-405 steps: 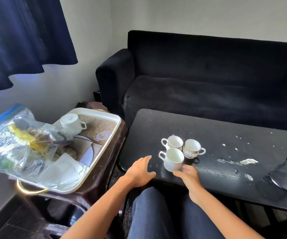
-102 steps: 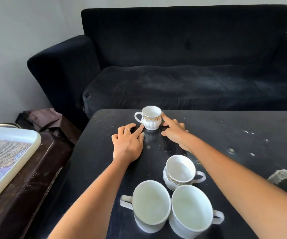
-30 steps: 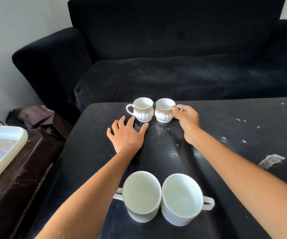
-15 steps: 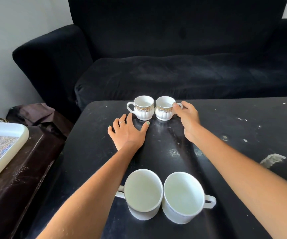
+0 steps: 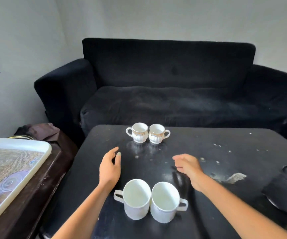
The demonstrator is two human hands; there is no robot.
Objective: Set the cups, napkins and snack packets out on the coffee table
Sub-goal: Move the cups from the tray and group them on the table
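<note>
Black sofa [image 5: 173,80] vs grey wall, w/ a black scuffed worktop [image 5: 94,169] in front. 4 cups on it, all upright: 2 small gold-banded cups [image 5: 139,132] side by side at the far edge, handles out; 2 plain white cups [image 5: 136,198] touching at the near edge, handles out. Left hand [image 5: 110,167] and right hand [image 5: 188,167] hover between the pairs, both w/ fingers loosely spread, holding nothing. 1 white tray [image 5: 42,152] on a brown side table, left; patterned liner, writing too small to read. 1 black mesh holder [image 5: 285,190], far right.
</note>
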